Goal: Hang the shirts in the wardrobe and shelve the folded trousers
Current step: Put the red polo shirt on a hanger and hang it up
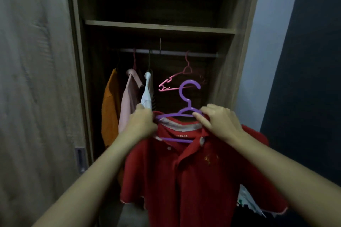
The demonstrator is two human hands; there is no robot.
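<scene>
Shirt: red shirt on purple hanger.
Left hand: grips shirt's collar.
Right hand: grips hanger's shoulder.
Rail: pink hanger empty, beside hung shirts.

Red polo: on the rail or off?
Off: left hand and right hand hold the red polo on its purple hanger; hook free, below the rail.

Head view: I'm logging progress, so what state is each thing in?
red shirt: on the purple hanger, not yet hung.
purple hanger: hook free, below the rail.
pink hanger: hanging bare on the rail.
orange shirt, pink shirt, white shirt: hung.
left hand, right hand: gripping hanger and collar.
</scene>
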